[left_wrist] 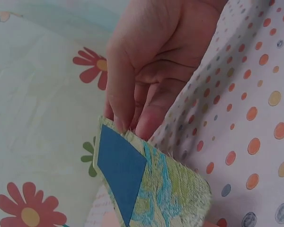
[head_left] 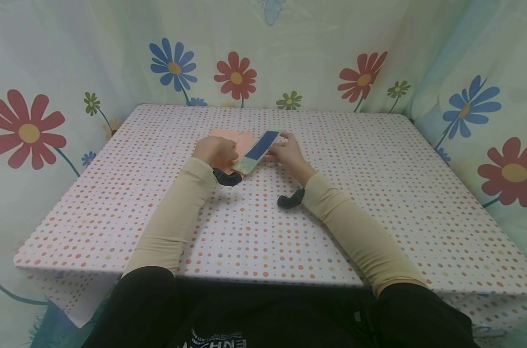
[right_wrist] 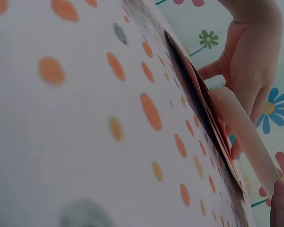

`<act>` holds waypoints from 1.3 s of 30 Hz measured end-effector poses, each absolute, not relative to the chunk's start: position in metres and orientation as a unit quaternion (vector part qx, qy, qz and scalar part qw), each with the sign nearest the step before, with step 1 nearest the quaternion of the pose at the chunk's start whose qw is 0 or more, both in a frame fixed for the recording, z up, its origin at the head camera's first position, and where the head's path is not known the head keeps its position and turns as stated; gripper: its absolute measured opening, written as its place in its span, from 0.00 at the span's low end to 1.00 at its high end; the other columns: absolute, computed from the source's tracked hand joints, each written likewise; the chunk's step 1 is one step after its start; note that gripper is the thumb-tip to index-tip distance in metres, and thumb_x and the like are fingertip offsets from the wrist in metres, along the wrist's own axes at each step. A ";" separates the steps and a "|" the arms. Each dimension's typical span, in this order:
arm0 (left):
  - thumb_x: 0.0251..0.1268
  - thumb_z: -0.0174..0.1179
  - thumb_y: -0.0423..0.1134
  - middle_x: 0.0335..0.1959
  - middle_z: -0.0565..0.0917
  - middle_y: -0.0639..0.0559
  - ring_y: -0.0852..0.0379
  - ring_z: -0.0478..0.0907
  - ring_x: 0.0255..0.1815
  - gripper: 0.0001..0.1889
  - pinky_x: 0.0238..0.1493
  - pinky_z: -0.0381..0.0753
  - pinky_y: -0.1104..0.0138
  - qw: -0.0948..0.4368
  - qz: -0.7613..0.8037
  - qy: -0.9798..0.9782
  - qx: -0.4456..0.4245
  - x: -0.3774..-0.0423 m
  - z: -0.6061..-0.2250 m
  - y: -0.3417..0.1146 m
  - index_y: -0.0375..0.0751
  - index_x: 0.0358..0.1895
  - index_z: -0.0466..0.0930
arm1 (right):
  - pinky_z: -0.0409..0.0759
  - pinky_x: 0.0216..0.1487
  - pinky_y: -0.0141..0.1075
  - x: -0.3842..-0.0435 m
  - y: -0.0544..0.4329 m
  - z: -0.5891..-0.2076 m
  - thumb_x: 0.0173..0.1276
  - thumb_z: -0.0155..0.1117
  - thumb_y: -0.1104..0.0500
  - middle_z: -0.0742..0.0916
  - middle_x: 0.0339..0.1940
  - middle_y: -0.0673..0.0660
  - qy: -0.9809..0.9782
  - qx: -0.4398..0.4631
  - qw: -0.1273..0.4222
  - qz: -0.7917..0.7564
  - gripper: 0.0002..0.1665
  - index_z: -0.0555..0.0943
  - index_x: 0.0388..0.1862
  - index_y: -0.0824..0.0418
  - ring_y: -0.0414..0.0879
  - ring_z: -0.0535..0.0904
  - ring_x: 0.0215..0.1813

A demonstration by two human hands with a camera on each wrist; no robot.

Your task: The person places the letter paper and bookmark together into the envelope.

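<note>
My right hand [head_left: 289, 152] pinches the far edge of a flat, oblong fabric-covered piece [head_left: 263, 145]. Its face is mottled yellow-green and turquoise with a dark blue panel [left_wrist: 119, 163]; the back looks plain beige in the right wrist view. In the left wrist view the right hand's fingertips [left_wrist: 125, 125] sit at its corner. It is tilted, raised above the table. A peach-pink, layered, paper-like item [head_left: 244, 138] lies beneath it, slightly parted at the edge. My left hand [head_left: 217, 151] grips this pink item with curled fingers; the oblong piece partly hides them in the right wrist view.
A white tablecloth [head_left: 355, 159] with coloured dots covers the table. Curtains with flower prints [head_left: 311, 58] stand behind and at both sides. Each wrist carries a black device, one on the left [head_left: 227, 178] and one on the right [head_left: 291, 199].
</note>
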State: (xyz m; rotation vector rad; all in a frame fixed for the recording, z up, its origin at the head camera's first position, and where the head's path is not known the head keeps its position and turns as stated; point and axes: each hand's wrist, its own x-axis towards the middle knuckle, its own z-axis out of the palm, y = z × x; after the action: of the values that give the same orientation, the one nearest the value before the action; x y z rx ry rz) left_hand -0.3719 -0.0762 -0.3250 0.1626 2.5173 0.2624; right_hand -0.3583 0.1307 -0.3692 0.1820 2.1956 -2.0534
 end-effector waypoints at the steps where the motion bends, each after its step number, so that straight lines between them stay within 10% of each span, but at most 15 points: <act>1: 0.72 0.42 0.49 0.77 0.47 0.53 0.55 0.50 0.71 0.32 0.69 0.56 0.59 0.299 0.101 0.947 0.064 -0.372 -0.325 -0.076 0.60 0.76 0.45 | 0.81 0.49 0.34 -0.358 0.129 -0.370 0.70 0.54 0.66 0.77 0.59 0.63 0.728 0.059 0.068 -0.680 0.40 0.49 0.75 0.53 0.46 0.82 0.44; 13: 0.67 0.45 0.44 0.46 0.66 0.50 0.52 0.62 0.48 0.06 0.45 0.61 0.59 0.283 0.063 0.954 0.081 -0.371 -0.323 -0.075 0.49 0.41 0.67 | 0.81 0.47 0.31 -0.354 0.120 -0.374 0.69 0.55 0.65 0.76 0.60 0.61 0.730 0.059 0.093 -0.675 0.41 0.48 0.75 0.52 0.44 0.83 0.43; 29: 0.70 0.45 0.47 0.58 0.65 0.51 0.52 0.60 0.56 0.15 0.55 0.61 0.58 0.292 0.087 0.951 0.050 -0.372 -0.324 -0.074 0.54 0.57 0.67 | 0.81 0.47 0.33 -0.355 0.115 -0.381 0.69 0.56 0.65 0.74 0.64 0.60 0.704 0.052 0.116 -0.699 0.43 0.46 0.76 0.51 0.50 0.81 0.54; 39: 0.69 0.43 0.51 0.77 0.50 0.53 0.54 0.54 0.70 0.32 0.71 0.55 0.56 0.296 0.067 0.952 0.042 -0.375 -0.323 -0.074 0.60 0.75 0.47 | 0.81 0.45 0.30 -0.355 0.112 -0.381 0.69 0.57 0.63 0.77 0.60 0.60 0.719 0.067 0.119 -0.682 0.43 0.46 0.76 0.51 0.45 0.82 0.45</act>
State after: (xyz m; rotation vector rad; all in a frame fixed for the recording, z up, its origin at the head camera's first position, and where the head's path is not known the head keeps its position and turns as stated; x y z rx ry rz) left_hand -0.3750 -0.0737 -0.3233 0.1128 2.5307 0.1795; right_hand -0.3546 0.1124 -0.3807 0.1951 2.1016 -1.9927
